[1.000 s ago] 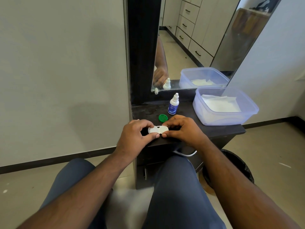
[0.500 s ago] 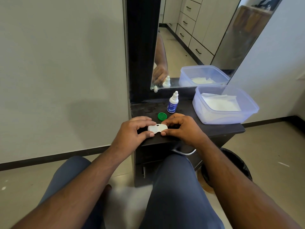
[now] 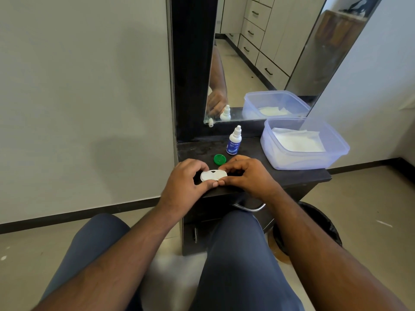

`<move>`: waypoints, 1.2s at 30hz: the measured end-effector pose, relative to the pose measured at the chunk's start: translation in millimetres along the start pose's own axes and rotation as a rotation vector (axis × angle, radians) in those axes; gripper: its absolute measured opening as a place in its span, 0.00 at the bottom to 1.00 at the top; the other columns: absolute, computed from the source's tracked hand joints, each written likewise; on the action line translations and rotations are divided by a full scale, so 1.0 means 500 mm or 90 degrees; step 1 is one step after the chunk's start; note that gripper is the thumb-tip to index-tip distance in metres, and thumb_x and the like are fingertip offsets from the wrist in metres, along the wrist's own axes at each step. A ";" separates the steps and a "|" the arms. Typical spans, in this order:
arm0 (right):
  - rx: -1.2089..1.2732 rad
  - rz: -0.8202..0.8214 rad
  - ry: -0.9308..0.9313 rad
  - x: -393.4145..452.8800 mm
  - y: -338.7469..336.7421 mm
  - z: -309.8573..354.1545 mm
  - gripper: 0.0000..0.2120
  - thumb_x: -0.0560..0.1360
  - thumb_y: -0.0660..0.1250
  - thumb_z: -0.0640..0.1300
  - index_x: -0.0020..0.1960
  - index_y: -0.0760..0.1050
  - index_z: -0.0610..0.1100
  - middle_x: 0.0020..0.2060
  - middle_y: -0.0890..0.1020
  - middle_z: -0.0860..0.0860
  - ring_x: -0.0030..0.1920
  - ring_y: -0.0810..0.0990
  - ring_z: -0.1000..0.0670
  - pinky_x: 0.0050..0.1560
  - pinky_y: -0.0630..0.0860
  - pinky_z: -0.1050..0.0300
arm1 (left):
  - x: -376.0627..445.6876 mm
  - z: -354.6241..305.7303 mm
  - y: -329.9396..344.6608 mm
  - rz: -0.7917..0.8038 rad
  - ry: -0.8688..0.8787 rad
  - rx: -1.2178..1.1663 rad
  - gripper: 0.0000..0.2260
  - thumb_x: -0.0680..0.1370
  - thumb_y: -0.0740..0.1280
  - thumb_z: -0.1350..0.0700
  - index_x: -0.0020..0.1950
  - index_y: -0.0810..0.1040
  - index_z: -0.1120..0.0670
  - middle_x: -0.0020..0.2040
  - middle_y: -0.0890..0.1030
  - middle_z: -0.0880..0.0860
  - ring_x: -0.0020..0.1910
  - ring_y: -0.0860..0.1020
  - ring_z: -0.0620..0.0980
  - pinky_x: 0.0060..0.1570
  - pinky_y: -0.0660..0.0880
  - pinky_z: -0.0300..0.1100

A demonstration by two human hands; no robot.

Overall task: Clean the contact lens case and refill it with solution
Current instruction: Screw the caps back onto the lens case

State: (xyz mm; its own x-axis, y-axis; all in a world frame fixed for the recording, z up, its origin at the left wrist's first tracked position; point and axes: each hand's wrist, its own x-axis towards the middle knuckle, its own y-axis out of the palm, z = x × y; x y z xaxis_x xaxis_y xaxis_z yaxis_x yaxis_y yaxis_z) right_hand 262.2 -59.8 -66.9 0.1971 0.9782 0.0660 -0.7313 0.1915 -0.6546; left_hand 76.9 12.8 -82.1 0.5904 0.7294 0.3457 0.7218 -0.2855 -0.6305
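Black desk (image 3: pixel 292 178) below a mirror: left hand (image 3: pixel 183 182) and right hand (image 3: pixel 246 176) still pinch the white plastic lens case (image 3: pixel 213 175) at its front edge; little changed, green cap (image 3: pixel 219 159) off, solution bottle (image 3: pixel 234 141) untouched.

Left hand (image 3: pixel 183 179) and right hand (image 3: pixel 246 176) meet, fingers curled in a pinching grip.

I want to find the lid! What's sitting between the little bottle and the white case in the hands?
The round green plastic cap lies on the dark countertop between the small white dropper bottle and the white contact lens case, head view.
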 end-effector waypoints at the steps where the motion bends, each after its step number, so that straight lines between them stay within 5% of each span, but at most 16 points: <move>1: 0.002 -0.002 -0.002 0.000 0.001 0.001 0.15 0.67 0.77 0.44 0.53 0.82 0.48 0.47 0.80 0.55 0.50 0.78 0.55 0.52 0.76 0.60 | 0.002 0.002 -0.002 0.007 0.002 0.004 0.13 0.69 0.76 0.53 0.50 0.81 0.53 0.48 0.79 0.47 0.47 0.76 0.45 0.45 0.71 0.35; 4: 0.010 -0.009 0.001 0.001 0.001 0.000 0.15 0.66 0.78 0.44 0.52 0.83 0.49 0.46 0.80 0.55 0.50 0.78 0.55 0.50 0.75 0.61 | 0.003 0.008 -0.013 0.031 0.016 -0.009 0.13 0.71 0.75 0.57 0.54 0.82 0.54 0.51 0.81 0.48 0.50 0.76 0.43 0.48 0.69 0.28; 9: 0.010 -0.007 0.000 0.000 0.001 -0.001 0.14 0.66 0.78 0.44 0.51 0.83 0.49 0.47 0.80 0.55 0.51 0.78 0.55 0.50 0.74 0.63 | 0.005 0.006 -0.016 0.026 0.010 -0.021 0.15 0.67 0.78 0.51 0.52 0.82 0.52 0.48 0.80 0.45 0.47 0.76 0.42 0.45 0.71 0.32; 14: -0.004 -0.004 -0.003 0.001 0.001 -0.001 0.15 0.66 0.77 0.44 0.52 0.83 0.48 0.48 0.81 0.54 0.51 0.78 0.55 0.52 0.75 0.61 | 0.002 0.005 -0.003 -0.014 0.043 -0.012 0.12 0.68 0.77 0.57 0.50 0.84 0.57 0.48 0.83 0.50 0.48 0.78 0.47 0.47 0.74 0.39; 25: -0.012 -0.009 -0.005 -0.004 0.002 -0.001 0.16 0.66 0.77 0.44 0.54 0.82 0.48 0.46 0.80 0.56 0.49 0.78 0.56 0.49 0.74 0.64 | -0.003 0.010 0.000 -0.004 0.076 -0.018 0.11 0.70 0.76 0.58 0.51 0.84 0.57 0.49 0.83 0.48 0.48 0.75 0.44 0.44 0.68 0.28; 28: 0.022 -0.022 0.014 -0.005 -0.005 0.000 0.16 0.67 0.77 0.45 0.54 0.82 0.48 0.45 0.81 0.55 0.46 0.79 0.56 0.48 0.75 0.64 | -0.005 0.006 0.000 -0.005 0.060 -0.028 0.12 0.70 0.76 0.58 0.52 0.84 0.57 0.49 0.81 0.46 0.49 0.76 0.45 0.45 0.72 0.34; 31: 0.089 -0.067 0.048 -0.004 -0.017 0.008 0.14 0.74 0.71 0.44 0.59 0.80 0.49 0.53 0.82 0.54 0.53 0.79 0.58 0.57 0.75 0.61 | -0.007 0.000 -0.003 -0.013 0.049 -0.038 0.12 0.70 0.76 0.58 0.53 0.83 0.57 0.48 0.78 0.42 0.50 0.76 0.46 0.48 0.74 0.39; 36: -0.251 -0.008 0.003 0.012 -0.030 0.018 0.17 0.78 0.63 0.40 0.65 0.75 0.50 0.61 0.78 0.49 0.59 0.76 0.49 0.61 0.72 0.56 | -0.008 -0.004 -0.005 -0.004 0.048 -0.040 0.11 0.71 0.74 0.58 0.53 0.83 0.57 0.50 0.82 0.48 0.50 0.76 0.47 0.48 0.74 0.43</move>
State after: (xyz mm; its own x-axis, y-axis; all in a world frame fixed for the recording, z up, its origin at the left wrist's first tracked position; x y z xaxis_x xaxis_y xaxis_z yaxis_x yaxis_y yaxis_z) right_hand 268.4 -56.1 -49.7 0.2083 0.9754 0.0724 -0.4219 0.1564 -0.8931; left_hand 73.6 9.3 -80.7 0.6096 0.6834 0.4016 0.7451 -0.3211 -0.5846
